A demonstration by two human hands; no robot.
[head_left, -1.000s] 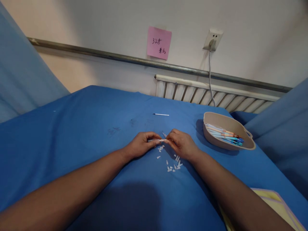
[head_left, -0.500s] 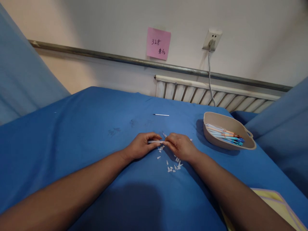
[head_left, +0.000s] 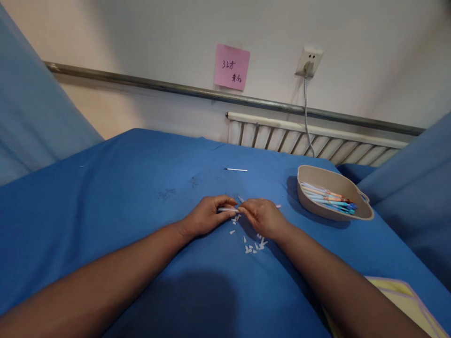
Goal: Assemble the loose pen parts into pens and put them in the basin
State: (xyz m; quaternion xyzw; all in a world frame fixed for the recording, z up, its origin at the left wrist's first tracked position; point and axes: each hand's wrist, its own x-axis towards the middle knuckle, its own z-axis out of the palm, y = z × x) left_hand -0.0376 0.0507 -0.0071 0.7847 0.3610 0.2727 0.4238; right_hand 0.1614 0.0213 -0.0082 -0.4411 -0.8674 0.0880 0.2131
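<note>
My left hand (head_left: 208, 214) is closed round a pale pen barrel (head_left: 225, 210), which lies level between its thumb and fingers. At the barrel's right end, the fingertips of my right hand (head_left: 262, 216) are pinched; whatever small part they hold is hidden. Below the hands, several small white cone-shaped pen tips (head_left: 252, 249) lie scattered on the blue cloth (head_left: 151, 263). Pale pen parts stick out behind my right hand, one by its fingers and a pinkish one (head_left: 278, 206) past its knuckles. Farther back lies a thin white pen refill (head_left: 236, 170) with a dark end.
To the right stands a beige basket (head_left: 317, 211) holding several pens (head_left: 327, 197) in blue, white and orange. A yellow folder-like item (head_left: 398, 300) sits at the lower right, partly under my right forearm. Behind the table are a radiator (head_left: 275, 136) and a metal rail (head_left: 169, 86).
Both hands stay together at the pen barrel. The right fingertips have shifted slightly at its end, and the pinkish part behind my right hand shows more. The camera view has moved slightly.
</note>
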